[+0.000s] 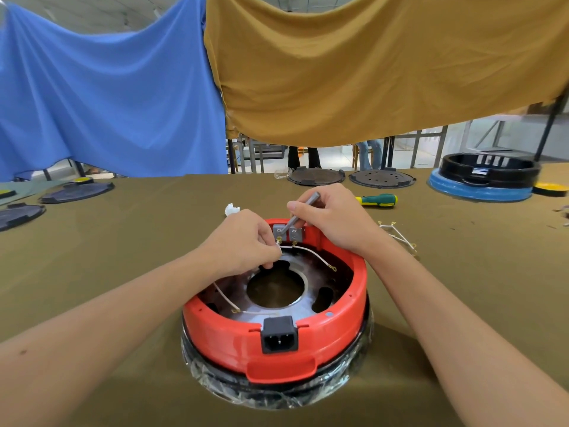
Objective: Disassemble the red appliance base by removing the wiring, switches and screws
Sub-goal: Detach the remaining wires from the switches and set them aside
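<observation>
Red base (277, 343) on table (123, 241), socket (279, 334) facing me. My left hand (243, 241) pinches white wire (311, 252); right hand (329, 220) grips grey tool (300, 212), tip seemingly at the far-rim switches (288, 232). Screwdriver (377, 200) behind.

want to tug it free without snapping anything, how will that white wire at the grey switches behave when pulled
The white wire sags in a loose curve inside the red base, so it is probably floppy and light. The left hand pinches it near the grey switches, where its small metal terminal looks like the weak spot. The right hand holds a grey tool there, probably for prying.
</observation>
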Demonstrator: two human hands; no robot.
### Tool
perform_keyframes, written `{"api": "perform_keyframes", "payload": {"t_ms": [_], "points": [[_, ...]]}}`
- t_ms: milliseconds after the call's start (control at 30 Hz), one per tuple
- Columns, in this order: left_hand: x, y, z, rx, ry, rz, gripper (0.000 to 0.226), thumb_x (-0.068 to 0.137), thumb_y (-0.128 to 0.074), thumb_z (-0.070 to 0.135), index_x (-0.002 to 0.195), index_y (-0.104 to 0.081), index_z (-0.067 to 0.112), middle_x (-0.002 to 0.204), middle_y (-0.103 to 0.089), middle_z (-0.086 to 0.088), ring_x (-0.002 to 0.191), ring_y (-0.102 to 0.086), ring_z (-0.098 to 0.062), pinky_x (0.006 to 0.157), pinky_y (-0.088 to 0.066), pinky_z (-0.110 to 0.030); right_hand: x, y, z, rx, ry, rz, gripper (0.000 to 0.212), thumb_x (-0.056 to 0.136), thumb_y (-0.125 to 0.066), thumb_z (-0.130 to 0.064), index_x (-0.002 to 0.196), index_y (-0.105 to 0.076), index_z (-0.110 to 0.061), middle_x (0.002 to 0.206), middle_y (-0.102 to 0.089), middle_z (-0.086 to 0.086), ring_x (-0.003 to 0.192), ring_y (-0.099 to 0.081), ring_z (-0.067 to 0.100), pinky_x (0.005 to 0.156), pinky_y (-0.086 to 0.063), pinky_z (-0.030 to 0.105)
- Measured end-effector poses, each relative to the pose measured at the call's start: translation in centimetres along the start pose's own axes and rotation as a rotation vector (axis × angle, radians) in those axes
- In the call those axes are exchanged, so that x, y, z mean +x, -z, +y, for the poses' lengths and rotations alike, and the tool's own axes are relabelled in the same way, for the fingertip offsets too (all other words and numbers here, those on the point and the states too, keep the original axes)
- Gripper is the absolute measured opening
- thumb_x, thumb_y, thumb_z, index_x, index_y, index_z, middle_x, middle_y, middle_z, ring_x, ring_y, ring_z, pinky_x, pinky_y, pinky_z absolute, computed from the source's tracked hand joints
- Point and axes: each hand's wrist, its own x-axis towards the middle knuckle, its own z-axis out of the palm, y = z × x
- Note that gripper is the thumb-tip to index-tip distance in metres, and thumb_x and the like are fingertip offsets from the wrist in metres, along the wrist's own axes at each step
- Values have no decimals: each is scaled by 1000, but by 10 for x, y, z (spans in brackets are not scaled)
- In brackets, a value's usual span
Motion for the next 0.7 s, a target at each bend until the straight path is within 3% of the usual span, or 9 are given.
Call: {"api": "perform_keyframes", "payload": {"t_ms": [300,500,700], "points": [[1,0,0,-11,10,-5,15,79,-65,13,66,-70,16,57,-70,8,50,-63,-7,55,-55,-21,0,0,1,8,-7,0,21,95,-65,-28,84,-74,-12,73,-75,-2,68,-70,5,73,-55,28],[2,0,-2,-6,5,1,15,80,-66,14,66,-70,16,57,-70,8,53,-66,-10,57,-56,-22,0,-1,1,28,-3,9,20,94,-66,-26,84,-74,-11,73,-75,-2,66,-68,2,66,-50,16],[1,0,-2,-8,-2,-11,15,79,-65,14,65,-70,17,57,-70,8,51,-64,-8,60,-58,-29,1,-1,0,55,-12,-4,23,95,-65,-23,84,-73,-4,74,-75,5,66,-69,7,72,-55,29]]}}
